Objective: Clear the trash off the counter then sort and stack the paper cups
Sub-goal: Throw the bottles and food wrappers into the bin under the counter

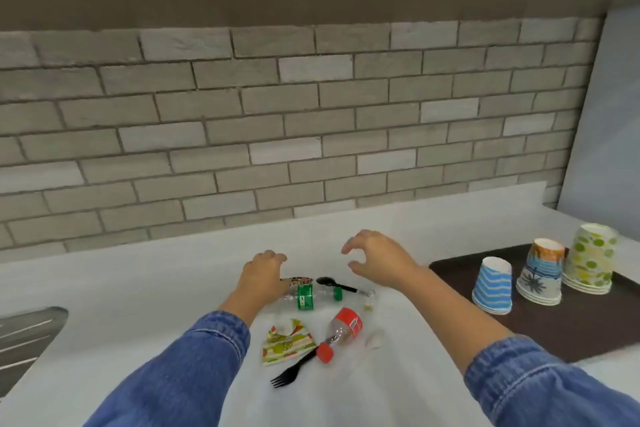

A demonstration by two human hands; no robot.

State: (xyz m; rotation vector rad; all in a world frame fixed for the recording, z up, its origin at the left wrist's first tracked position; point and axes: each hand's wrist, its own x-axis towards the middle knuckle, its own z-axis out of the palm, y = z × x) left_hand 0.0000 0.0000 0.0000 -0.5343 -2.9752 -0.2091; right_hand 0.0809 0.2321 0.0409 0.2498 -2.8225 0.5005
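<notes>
Three upside-down stacks: blue-striped cups, orange-and-blue cups, green-dotted cups. On the surface: green-label bottle, red-label bottle, one fork, one spoon. Left hand and right hand: fingers apart, holding nothing.

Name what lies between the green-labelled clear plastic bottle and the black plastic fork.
A crumpled colourful patterned paper piece, shown in the head view.
</notes>
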